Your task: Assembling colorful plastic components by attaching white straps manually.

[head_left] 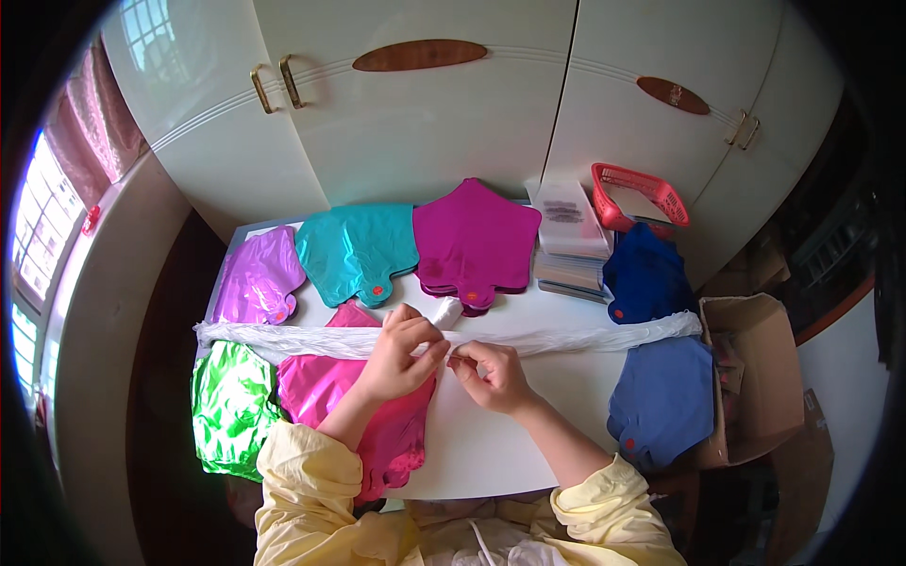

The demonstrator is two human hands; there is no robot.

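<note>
White plastic strip lies flat across the white table, running from nine o'clock to three o'clock. At nine o'clock sit a green foil balloon and a purple one. A pink foil balloon lies under the left hand, which is curled and pinches the strip with its fingertips. Just beside it, the right hand pinches the strip too. At twelve o'clock lie a teal balloon and a magenta star balloon. At three o'clock are blue balloons and a red basket.
</note>
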